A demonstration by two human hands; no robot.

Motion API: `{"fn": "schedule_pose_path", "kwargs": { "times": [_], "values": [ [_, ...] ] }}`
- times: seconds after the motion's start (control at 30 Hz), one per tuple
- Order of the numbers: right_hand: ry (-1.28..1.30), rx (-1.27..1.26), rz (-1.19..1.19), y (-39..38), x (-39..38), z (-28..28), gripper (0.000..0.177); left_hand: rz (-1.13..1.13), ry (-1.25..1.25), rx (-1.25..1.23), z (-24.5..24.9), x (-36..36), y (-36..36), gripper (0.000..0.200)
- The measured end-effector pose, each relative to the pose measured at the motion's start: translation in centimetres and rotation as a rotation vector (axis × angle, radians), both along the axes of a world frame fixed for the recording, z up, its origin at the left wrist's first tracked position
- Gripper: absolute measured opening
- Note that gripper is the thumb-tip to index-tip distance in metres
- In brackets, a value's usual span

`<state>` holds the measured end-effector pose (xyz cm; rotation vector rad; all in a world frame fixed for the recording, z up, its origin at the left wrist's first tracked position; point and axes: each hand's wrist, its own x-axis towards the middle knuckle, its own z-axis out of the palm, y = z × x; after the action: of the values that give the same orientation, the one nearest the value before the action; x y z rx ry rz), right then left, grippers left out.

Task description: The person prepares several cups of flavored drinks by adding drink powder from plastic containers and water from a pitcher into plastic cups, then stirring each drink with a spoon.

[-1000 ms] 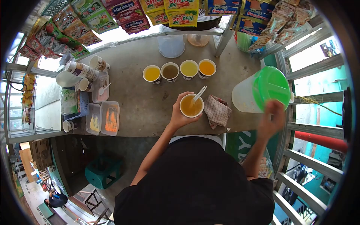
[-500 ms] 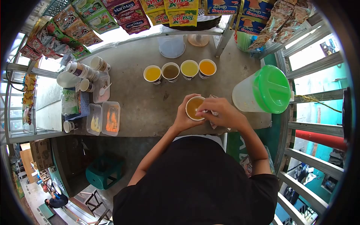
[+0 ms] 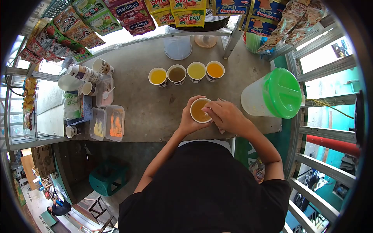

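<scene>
My left hand (image 3: 189,121) is wrapped round a paper cup (image 3: 192,116) of amber-brown drink, held near the counter's front edge. Over the cup's right rim, the fingers of my right hand (image 3: 224,116) pinch what looks like a spoon (image 3: 206,113); only a small pale part of it shows, at the drink. Partly hidden under that hand lies a crumpled wrapper or cloth (image 3: 222,131). Beyond my hands stand several filled paper cups in a row: a yellow one (image 3: 158,77), a brown one (image 3: 177,75), a pale yellow-green one (image 3: 196,70) and an orange one (image 3: 215,70).
A large jug with a green lid (image 3: 283,93) lies to the right. On the left are stacked paper cups (image 3: 83,72), a tub of orange powder (image 3: 115,134) and a tray (image 3: 110,79) with a white spoon. Drink sachets (image 3: 188,17) hang overhead. A green stool (image 3: 105,180) stands below.
The held cup has shifted slightly left and up with my left hand. My right hand's fingers have moved a little within the cup's opening, still pinching.
</scene>
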<state>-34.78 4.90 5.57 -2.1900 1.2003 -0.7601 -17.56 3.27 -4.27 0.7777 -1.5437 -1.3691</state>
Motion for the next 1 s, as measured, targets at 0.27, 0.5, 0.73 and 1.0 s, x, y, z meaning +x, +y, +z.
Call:
{"fn": "schedule_pose_path", "kwargs": {
  "times": [0.27,0.5,0.73,1.0],
  "values": [
    [-0.131,-0.091,-0.03,0.5,1.3,-0.5,0.018,0.022,0.018,-0.014,-0.6,0.0,0.2,0.081],
    [-0.192,-0.037,-0.089,1.2,1.0,-1.2,0.009,0.024,0.008,0.025,-0.5,0.3,0.2,0.081],
    [-0.17,-0.095,-0.162,1.1,1.1,-1.4,0.008,0.037,0.028,0.035,-0.6,0.1,0.1,0.078],
    [-0.236,-0.105,-0.229,1.3,1.3,-1.5,0.007,0.039,0.027,0.023,-0.6,0.1,0.1,0.078]
  ]
}}
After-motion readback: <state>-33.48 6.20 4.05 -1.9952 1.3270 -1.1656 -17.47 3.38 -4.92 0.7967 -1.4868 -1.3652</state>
